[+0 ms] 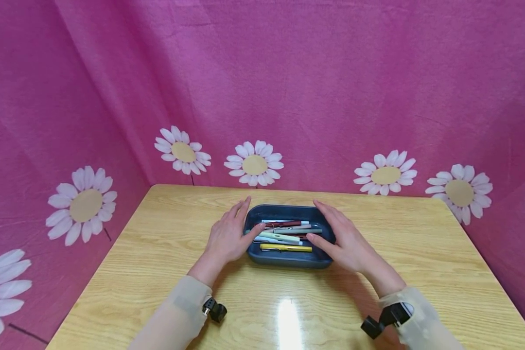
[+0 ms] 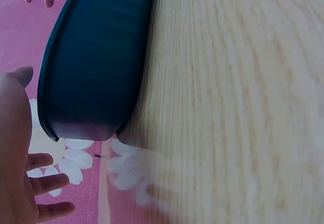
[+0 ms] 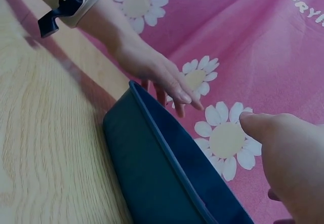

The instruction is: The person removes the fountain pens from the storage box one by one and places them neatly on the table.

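A dark blue-grey oblong tray (image 1: 288, 263) sits on the wooden table with several pens lying lengthwise inside. Among them are a yellow pen (image 1: 286, 248), a dark red pen (image 1: 288, 224) and a pale green pen (image 1: 279, 236). My left hand (image 1: 229, 236) is at the tray's left end, thumb over the rim, fingers extended along the outside. At the opposite end, my right hand (image 1: 349, 239) mirrors it, its thumb over the interior. In the left wrist view, a gap shows between the left fingers and the tray wall (image 2: 96, 62). Neither hand holds anything.
The wooden table (image 1: 166, 253) stretches around the tray on every side. Behind it and at the sides hangs a pink cloth (image 1: 288, 87) with white daisies. A black wrist camera (image 1: 214, 309) sits on the left sleeve, another camera (image 1: 385, 321) on the right.
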### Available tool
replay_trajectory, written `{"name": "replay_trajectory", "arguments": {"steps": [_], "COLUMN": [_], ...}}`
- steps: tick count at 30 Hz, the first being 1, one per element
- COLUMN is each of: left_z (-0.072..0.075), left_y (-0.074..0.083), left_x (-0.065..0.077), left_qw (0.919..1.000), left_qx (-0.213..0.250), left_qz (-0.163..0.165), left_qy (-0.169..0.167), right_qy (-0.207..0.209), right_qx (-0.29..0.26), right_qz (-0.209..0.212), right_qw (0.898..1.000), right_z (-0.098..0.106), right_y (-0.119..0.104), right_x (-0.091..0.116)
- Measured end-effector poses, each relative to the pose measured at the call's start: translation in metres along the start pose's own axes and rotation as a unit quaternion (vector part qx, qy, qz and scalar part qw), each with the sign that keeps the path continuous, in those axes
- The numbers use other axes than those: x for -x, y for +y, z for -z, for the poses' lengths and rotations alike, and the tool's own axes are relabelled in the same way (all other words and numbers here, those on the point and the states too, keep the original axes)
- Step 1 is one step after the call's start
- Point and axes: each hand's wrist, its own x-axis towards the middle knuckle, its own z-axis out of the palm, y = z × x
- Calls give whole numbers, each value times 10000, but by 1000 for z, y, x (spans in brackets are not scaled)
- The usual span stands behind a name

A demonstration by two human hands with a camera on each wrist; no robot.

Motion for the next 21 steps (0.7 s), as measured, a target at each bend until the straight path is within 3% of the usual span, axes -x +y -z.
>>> {"name": "replay_trajectory", "arguments": {"steps": [10,21], "left_z": [-6,-8], "left_y": [0,5], "left_x": [-2,-6], "left_qw": [9974,9898], "left_qx": [657,1280], "left_qz": [295,565], "left_qy": [-21,263], "right_qy": [-157,-19], "right_qx": [-842,-1212], "right_qz": [-336,-33], "right_qw": [9958,9926], "right_z": [-1,-6], "right_y": [-3,0], "right_x": [-6,-15]}}
